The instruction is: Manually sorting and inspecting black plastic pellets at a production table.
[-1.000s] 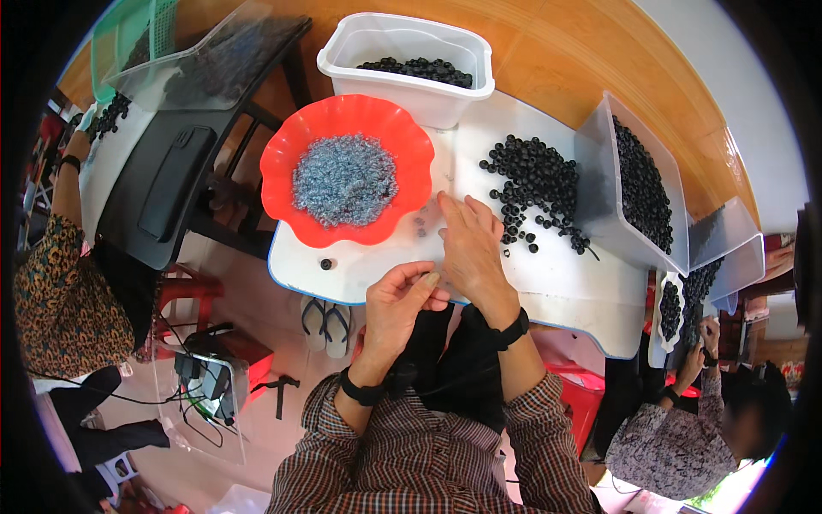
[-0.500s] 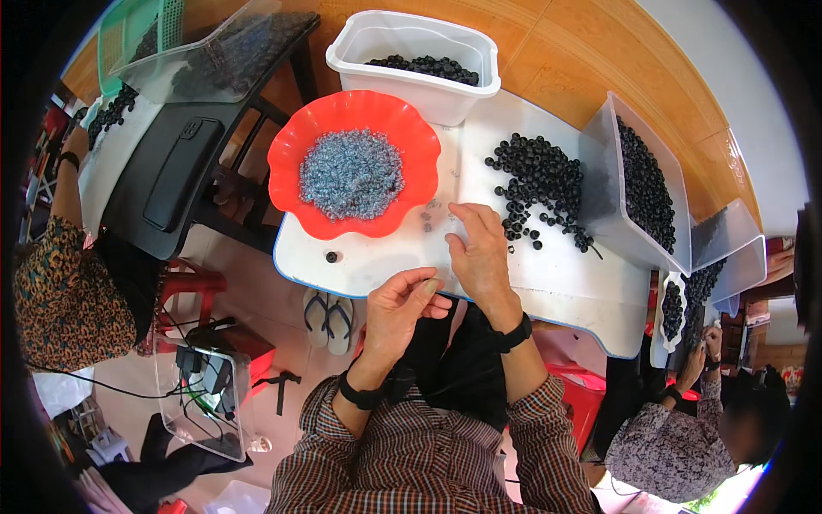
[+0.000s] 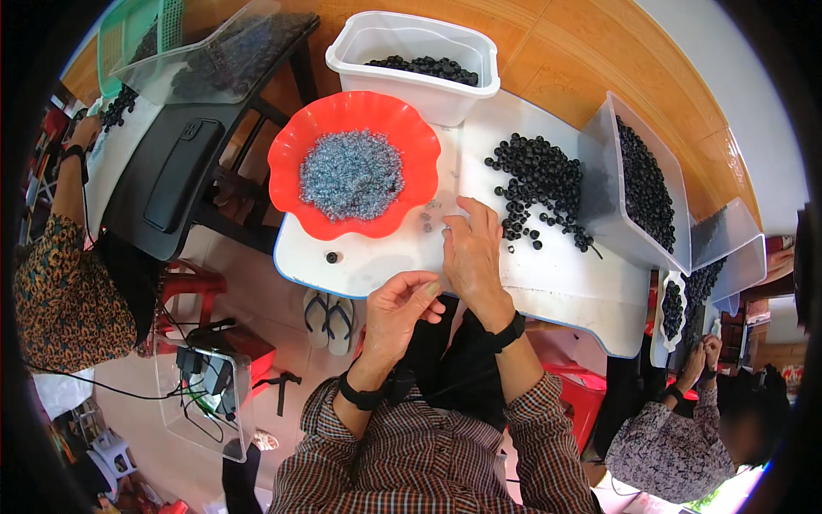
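My left hand (image 3: 399,315) is closed in a pinch at the table's front edge, thumb pressed against the index finger. Whatever lies between those fingertips is too small to make out. My right hand (image 3: 474,261) hovers over the white table (image 3: 565,295), palm down, its bent fingers slightly apart and no object visible in them. Its fingertips are close to some tiny clear pieces (image 3: 427,221) on the tabletop. Left of these stands a red scalloped bowl (image 3: 287,163) holding a heap of tiny bluish, shiny pieces (image 3: 351,176). A single black ring-like part (image 3: 331,257) lies in front of the bowl.
Small round black parts (image 3: 535,176) are heaped right of my right hand, beside a clear bin (image 3: 599,176) full of them. A white tub (image 3: 411,86) with more stands behind. Co-workers sit left and right. Slippers (image 3: 330,321) and a cable-filled box (image 3: 205,398) are on the floor.
My right hand has shifted slightly left and toward me, its fingers changing pose. My left hand stays nearly still. The left co-worker's hand has moved, and a dark-clad leg at lower left has shifted.
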A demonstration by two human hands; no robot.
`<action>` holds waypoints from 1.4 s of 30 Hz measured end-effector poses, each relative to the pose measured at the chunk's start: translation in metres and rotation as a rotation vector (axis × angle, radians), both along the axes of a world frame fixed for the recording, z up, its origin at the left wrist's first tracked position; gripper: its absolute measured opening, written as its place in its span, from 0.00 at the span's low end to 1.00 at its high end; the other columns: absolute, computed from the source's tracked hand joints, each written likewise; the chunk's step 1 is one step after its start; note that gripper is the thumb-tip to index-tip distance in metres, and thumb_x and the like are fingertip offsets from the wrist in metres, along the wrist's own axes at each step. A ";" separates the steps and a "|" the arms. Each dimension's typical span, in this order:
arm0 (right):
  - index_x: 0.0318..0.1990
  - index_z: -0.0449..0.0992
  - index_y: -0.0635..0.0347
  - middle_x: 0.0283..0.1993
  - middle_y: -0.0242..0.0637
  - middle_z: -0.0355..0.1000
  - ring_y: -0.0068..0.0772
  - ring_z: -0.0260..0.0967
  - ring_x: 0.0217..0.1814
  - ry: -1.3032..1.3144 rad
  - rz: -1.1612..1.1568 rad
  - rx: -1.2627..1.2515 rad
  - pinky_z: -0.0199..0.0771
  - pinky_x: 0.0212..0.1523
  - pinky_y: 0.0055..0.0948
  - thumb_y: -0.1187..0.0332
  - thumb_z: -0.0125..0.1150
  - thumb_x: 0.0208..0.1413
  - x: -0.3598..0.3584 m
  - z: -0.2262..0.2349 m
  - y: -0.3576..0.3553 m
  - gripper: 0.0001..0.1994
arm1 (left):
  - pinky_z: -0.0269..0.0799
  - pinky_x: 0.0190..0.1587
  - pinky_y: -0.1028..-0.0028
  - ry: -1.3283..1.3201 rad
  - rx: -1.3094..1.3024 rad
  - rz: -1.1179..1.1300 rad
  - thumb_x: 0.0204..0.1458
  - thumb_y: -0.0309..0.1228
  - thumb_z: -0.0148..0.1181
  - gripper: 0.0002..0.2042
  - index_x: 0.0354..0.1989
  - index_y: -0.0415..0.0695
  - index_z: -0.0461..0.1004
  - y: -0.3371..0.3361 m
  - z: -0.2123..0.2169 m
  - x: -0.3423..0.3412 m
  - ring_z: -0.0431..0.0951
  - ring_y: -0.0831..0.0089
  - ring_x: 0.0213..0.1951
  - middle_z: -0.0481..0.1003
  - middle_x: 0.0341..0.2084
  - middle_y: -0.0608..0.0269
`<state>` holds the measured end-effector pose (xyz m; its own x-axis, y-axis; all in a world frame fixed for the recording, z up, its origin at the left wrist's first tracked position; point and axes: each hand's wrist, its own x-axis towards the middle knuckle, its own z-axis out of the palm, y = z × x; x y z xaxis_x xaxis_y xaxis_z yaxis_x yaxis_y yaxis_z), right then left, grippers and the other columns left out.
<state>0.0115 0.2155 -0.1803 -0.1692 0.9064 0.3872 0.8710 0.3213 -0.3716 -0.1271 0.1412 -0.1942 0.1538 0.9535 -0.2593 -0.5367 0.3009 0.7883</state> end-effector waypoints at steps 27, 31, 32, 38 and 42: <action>0.43 0.75 0.66 0.38 0.34 0.74 0.21 0.70 0.37 1.132 -0.043 -0.418 0.74 0.41 0.23 0.75 0.57 0.60 0.011 0.021 -0.055 0.06 | 0.78 0.33 0.80 -0.486 -0.137 -0.046 0.63 0.30 0.53 0.11 0.48 0.37 0.72 0.005 0.001 0.003 0.80 0.73 0.32 0.79 0.36 0.52; 0.46 0.75 0.66 0.40 0.36 0.75 0.22 0.72 0.39 1.349 0.002 -0.522 0.75 0.44 0.24 0.74 0.57 0.61 0.025 0.018 -0.066 0.08 | 0.77 0.32 0.81 -0.476 -0.122 -0.056 0.62 0.29 0.54 0.10 0.47 0.37 0.73 0.004 0.000 0.012 0.79 0.74 0.31 0.79 0.35 0.55; 0.46 0.75 0.66 0.41 0.37 0.75 0.23 0.73 0.40 1.425 0.019 -0.534 0.75 0.45 0.24 0.74 0.57 0.61 0.027 0.017 -0.068 0.08 | 0.77 0.32 0.81 -0.473 -0.110 -0.061 0.62 0.29 0.54 0.10 0.46 0.37 0.74 0.005 0.001 0.015 0.79 0.75 0.31 0.79 0.35 0.57; 0.43 0.77 0.66 0.41 0.34 0.74 0.25 0.73 0.42 1.477 0.087 -0.423 0.74 0.47 0.25 0.77 0.60 0.58 0.032 0.018 -0.075 0.06 | 0.76 0.31 0.82 -0.439 -0.126 -0.059 0.61 0.30 0.55 0.10 0.46 0.38 0.75 0.004 0.005 0.030 0.79 0.76 0.29 0.78 0.33 0.59; 0.41 0.78 0.65 0.44 0.34 0.73 0.26 0.72 0.44 1.507 0.077 -0.420 0.72 0.49 0.24 0.79 0.61 0.56 0.037 0.012 -0.079 0.06 | 0.76 0.31 0.82 -0.428 -0.121 -0.065 0.61 0.29 0.55 0.10 0.45 0.37 0.75 0.004 0.006 0.038 0.79 0.76 0.29 0.78 0.33 0.60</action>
